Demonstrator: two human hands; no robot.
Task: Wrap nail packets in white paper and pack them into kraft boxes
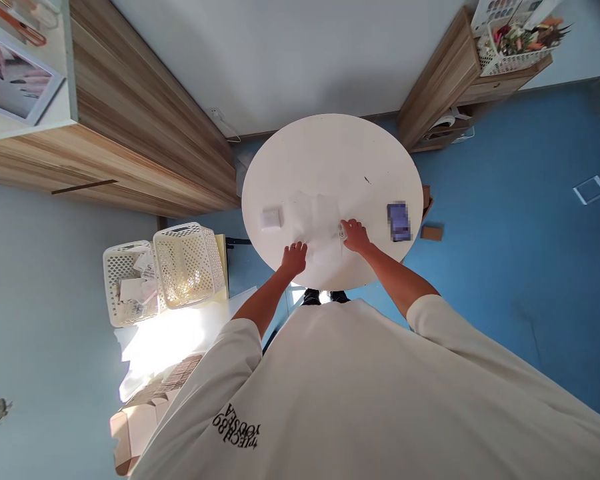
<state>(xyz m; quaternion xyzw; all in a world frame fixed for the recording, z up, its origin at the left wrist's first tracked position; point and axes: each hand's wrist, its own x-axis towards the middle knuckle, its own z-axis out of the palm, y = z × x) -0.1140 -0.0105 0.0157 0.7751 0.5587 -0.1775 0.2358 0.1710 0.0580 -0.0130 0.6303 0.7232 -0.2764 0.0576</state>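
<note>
A thin white sheet (317, 220), creased and hard to tell from the tabletop, lies on the round white table (325, 143) in front of me. My left hand (295, 257) is at its lower left edge, fingertips down and slightly apart. On the sheet's right side, my right hand (355, 235) has its fingers closed around a small pale object (342, 233), whose kind I cannot make out. Left of the sheet sits a small flat white stack or packet (271, 219). A purple rectangular item (399, 221), blurred, lies near the table's right edge.
A small dark mark (367, 180) shows on the tabletop. White perforated baskets (187, 267) stand at the left, beside a wooden cabinet (155, 100). At the back right is a wooden shelf unit (437, 80). A brown box (431, 233) is on the blue floor.
</note>
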